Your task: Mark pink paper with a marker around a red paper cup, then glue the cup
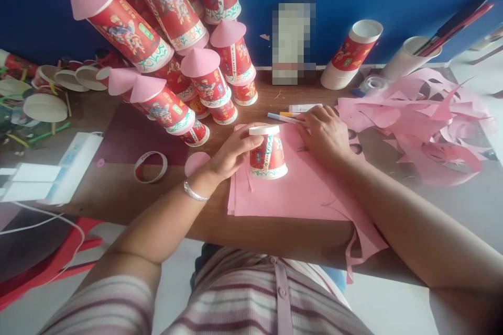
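My left hand (234, 151) is wrapped round the side of a red printed paper cup (269, 153). The cup's wider white edge with green drawing faces down, just over pink paper sheets (291, 199). Farther back on the right, my right hand (327, 135) bends its fingers round the end of a light-blue and white marker (285, 118); its fingertips are partly hidden. Behind the marker lie an orange-tipped pen (288, 114) and a white marker (304, 108). Scissors (355, 142) stick out from beneath my right hand, with their black handles showing.
Red cup rockets with pink cones (200, 63) crowd the back left. A cut cup ring (150, 167) and a white box (73, 167) lie to the left. Pink paper scraps (436, 125), a tape roll (373, 85), a stacked cup tube (351, 55) and a pen cup (411, 57) occupy the right.
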Demonstrator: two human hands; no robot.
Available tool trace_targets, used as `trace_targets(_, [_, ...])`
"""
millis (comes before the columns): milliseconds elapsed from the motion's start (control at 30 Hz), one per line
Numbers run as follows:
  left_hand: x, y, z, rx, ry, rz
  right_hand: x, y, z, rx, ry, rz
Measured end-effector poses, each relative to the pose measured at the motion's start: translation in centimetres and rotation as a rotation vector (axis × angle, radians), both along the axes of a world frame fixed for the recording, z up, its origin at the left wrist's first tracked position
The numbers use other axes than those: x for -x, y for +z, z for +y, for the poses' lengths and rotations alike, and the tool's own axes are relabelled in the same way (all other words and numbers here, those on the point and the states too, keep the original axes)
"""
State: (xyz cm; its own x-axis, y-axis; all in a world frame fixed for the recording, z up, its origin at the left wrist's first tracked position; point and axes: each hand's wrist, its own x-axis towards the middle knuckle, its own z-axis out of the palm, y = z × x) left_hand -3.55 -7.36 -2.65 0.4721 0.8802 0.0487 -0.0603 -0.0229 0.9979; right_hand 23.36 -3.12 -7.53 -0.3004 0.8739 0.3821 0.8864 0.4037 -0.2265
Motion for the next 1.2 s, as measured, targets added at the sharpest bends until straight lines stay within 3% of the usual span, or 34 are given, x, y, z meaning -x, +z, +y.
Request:
trace_targets(133, [-0.1,0.0,0.0,-0.009,0.021,0.023,0.1,0.4,-0.1,-0.039,0.006,0.004])
trace_targets(267, [0.0,0.2,-0.1,-0.037,0.071,0.073,0.9,1.2,-1.4,-0.033,0.127,0.221])
trace_targets(400, [0.1,0.4,-0.3,-0.019,0.099,0.068,1.7,2.0,-3.1,0.145,0.286,0.53])
trace_targets(500, [0.2,0.5,-0.3,0.015,0.117,0.067,1.9,2.6,-3.7,0.246,0.415,0.625])
trace_targets(700, [0.3,0.6,-0.2,0.009,0.14,0.081,2.1,2.7,-3.8,0.239,0.614,0.495])
trace_targets(867, [0.2,0.5,-0.3,-0.006,0.123,0.106,2.2,2.2,-4.1,0.206,0.619,0.373])
trace_targets(1067, [0.2,-0.4,-0.1,-0.1,0.155,0.079,1.7,1.9,-4.0,0.178,0.62,0.373])
trace_targets(1200, [0.1,-0.3,-0.4,-0.125,0.097,0.062,1.6,1.7,-3.8,0.096,0.655,0.426])
